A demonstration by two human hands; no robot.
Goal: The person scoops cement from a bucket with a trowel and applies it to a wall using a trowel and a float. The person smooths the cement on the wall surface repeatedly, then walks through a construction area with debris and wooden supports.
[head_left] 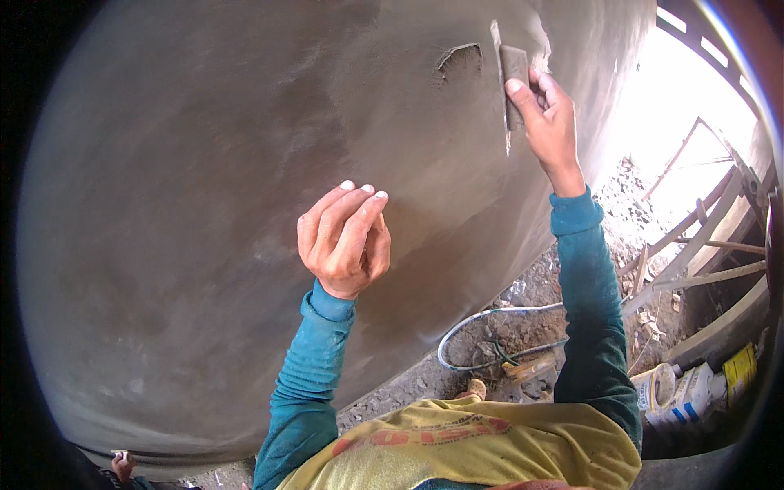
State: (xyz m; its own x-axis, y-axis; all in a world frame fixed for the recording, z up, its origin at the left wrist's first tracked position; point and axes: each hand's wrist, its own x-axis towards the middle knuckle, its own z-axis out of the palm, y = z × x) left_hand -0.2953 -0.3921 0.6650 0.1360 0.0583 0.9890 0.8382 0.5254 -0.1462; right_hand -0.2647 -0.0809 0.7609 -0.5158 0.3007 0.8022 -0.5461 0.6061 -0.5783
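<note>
My right hand grips a plastering trowel by its grey block handle, thumb on the near side. The blade stands nearly edge-on against a large curved wall of wet grey plaster, with pale plaster along its edge. Just left of the trowel, a rough curved mark breaks the smooth surface. Lower and further left, my left hand is raised before the wall, its fingers curled together and pale at the tips. No object shows in it; its palm is partly hidden.
A pale hose loops over the rubble ground. Wooden framing stands at the right, above a white bucket, a white container and a yellow package. At the lower left, another person's hand holds a small pale object.
</note>
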